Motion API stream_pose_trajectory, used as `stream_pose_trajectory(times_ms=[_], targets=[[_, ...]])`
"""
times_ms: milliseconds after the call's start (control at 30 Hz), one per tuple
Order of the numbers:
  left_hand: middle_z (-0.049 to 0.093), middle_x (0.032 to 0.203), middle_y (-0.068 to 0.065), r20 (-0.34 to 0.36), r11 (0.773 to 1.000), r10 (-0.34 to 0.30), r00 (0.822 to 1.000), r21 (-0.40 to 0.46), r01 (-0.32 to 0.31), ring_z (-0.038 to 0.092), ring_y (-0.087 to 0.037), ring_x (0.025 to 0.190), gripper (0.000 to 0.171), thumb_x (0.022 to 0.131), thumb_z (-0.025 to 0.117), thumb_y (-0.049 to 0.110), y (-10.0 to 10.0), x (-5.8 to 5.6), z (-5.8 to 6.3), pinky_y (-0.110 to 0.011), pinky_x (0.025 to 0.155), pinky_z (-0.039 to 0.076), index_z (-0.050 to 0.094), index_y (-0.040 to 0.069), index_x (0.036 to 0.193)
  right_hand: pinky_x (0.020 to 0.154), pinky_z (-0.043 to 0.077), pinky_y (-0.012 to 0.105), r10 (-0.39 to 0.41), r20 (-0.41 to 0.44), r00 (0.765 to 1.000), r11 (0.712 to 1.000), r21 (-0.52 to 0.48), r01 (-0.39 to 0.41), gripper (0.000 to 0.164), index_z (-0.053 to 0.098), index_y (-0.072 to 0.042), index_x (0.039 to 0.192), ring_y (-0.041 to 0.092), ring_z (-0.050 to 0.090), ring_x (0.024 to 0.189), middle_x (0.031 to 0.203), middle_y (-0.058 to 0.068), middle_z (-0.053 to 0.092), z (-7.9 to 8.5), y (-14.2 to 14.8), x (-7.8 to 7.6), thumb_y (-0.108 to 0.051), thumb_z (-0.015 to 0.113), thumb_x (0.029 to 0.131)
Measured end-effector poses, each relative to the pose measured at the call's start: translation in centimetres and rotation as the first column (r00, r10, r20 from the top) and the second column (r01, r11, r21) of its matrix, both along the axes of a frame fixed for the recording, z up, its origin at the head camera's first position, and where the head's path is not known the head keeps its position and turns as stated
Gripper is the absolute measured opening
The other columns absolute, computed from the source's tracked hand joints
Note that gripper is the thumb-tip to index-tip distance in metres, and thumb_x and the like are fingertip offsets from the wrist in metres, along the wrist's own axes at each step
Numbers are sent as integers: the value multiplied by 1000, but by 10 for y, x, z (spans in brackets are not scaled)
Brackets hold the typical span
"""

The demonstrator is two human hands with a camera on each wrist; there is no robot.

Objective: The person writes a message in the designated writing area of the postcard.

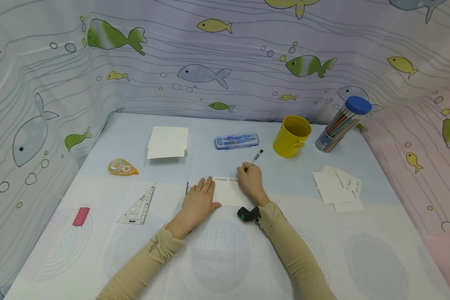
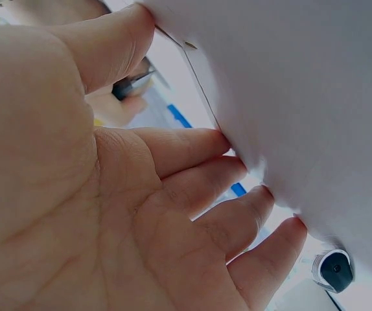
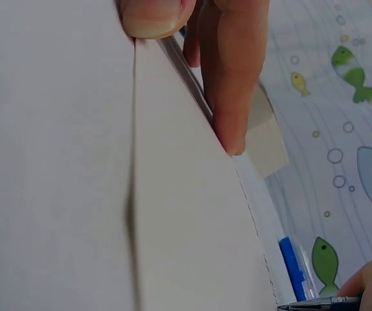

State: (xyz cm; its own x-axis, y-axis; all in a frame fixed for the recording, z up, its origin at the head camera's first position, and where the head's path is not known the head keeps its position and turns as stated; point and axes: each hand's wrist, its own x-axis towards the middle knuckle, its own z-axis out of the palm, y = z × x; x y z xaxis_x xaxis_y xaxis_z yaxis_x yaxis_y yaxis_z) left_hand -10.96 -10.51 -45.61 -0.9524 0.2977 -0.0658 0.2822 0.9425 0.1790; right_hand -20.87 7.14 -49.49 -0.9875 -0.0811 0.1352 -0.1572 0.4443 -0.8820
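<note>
My right hand (image 1: 252,181) grips a pen (image 1: 257,155) with a clear barrel and black end, its tip at the top edge of a white paper card (image 1: 228,196). A line of small handwriting runs along that edge. My left hand (image 1: 198,203) rests on the card's left part, fingers straight. Its fingertips (image 2: 280,246) touch the surface in the left wrist view. Beside them lies a second slim pen or pencil (image 2: 334,271), mostly hidden under the hand. In the right wrist view the held pen (image 3: 322,303) meets the card's written edge.
Around lie a set square (image 1: 138,208), pink eraser (image 1: 81,216), correction tape (image 1: 122,167), white cards (image 1: 168,141) and a blue compass case (image 1: 236,141). At right stand a yellow cup (image 1: 288,141), a pencil jar (image 1: 339,125) and written cards (image 1: 333,189). A fish-print curtain (image 1: 210,50) surrounds the table.
</note>
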Motion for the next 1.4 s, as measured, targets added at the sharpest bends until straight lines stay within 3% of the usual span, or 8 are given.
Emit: stream_pose_trajectory(times_ms=[467,767,1033,1400], targets=[[40,151,-22,1,1000,1,1000,8,-1,38,-40,140,73,91,63,42,-1,1,1,-53,110,39,43,-7,141,39,22,21,-17,9,1000,1000,-3,17,37,35,-13,54,10,33,35,40,-3,35,1,-1,1,-7,45,90],[40,150,-22,-7,1000,0,1000,8,0,39,-40,139,73,91,63,42,-1,0,1,-53,109,39,43,-7,141,42,20,22,-9,-11,1000,999,50,9,38,32,-13,53,11,29,38,43,-3,30,1,-2,0,-6,45,89],[41,150,-22,-11,1000,0,1000,10,0,39,-40,139,73,90,63,42,0,1,1,-53,109,40,44,-7,141,42,18,22,-18,-1,1000,1000,-14,18,39,30,-13,54,11,23,40,44,-5,25,1,0,0,-6,45,89],[39,151,-21,10,1000,2,1000,4,-2,37,-39,140,73,91,62,42,-1,1,3,-53,110,38,43,-7,142,42,18,21,-26,-1,1000,999,40,26,39,31,-14,54,10,24,40,45,-4,26,2,-2,0,-7,45,90]])
